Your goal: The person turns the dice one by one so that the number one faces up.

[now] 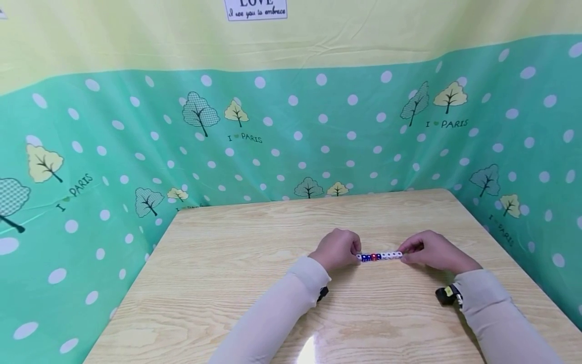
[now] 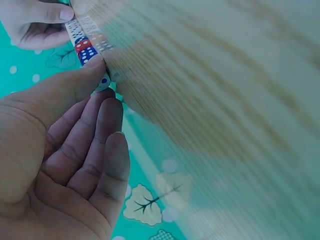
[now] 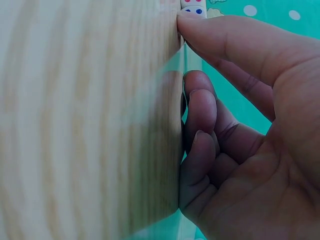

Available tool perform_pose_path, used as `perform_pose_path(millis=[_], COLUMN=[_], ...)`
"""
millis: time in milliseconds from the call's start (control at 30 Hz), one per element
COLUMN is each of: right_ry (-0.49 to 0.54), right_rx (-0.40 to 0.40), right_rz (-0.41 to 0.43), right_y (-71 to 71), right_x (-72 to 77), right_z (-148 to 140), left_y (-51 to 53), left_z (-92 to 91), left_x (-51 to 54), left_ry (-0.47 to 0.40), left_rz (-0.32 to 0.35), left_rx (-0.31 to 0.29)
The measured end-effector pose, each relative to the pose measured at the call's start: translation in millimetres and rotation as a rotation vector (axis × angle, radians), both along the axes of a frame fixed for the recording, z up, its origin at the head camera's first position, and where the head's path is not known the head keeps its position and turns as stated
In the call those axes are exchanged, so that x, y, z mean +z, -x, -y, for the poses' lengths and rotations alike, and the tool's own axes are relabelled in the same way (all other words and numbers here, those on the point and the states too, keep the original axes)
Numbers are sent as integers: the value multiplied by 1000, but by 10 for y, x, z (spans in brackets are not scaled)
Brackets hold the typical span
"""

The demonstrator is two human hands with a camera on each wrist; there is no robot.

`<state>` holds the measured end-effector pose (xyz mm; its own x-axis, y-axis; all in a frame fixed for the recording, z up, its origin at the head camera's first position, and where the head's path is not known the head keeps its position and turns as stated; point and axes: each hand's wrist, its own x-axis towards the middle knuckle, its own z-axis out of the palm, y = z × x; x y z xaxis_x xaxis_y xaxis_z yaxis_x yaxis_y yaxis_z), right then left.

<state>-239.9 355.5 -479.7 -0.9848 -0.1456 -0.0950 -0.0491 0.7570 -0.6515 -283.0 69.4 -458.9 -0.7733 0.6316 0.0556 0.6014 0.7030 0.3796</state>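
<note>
A straight row of small dice (image 1: 374, 257), white, blue and red, lies on the wooden table between the two hands. My left hand (image 1: 337, 248) pinches the row's left end with thumb and fingertips; in the left wrist view its other fingers are loosely bent. At the right end, my right hand (image 1: 435, 251) holds the last white dice between thumb and fingers. Close up in the left wrist view, a red die (image 2: 84, 45) sits beside blue ones. Only a few white dice (image 3: 193, 11) show past the thumb in the right wrist view.
The pale wooden table (image 1: 236, 253) spreads around the hands, with its right edge beyond the right arm. A green and yellow cloth (image 1: 273, 121) with dots and trees hangs behind and at both sides. A black wrist camera (image 1: 446, 296) is strapped at the right cuff.
</note>
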Motion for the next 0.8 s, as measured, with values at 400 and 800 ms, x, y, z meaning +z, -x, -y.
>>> perform_pose_path(millis=[400, 800], right_ry=[-1, -21], right_rx=[19, 29], right_rz=[-9, -14], right_y=[40, 44], right_x=[5, 22], right_z=[30, -3], left_y=[21, 41], left_z=[58, 47], left_x=[-46, -68], left_ry=[-9, 13], left_rz=[-2, 2], left_rx=[-17, -3])
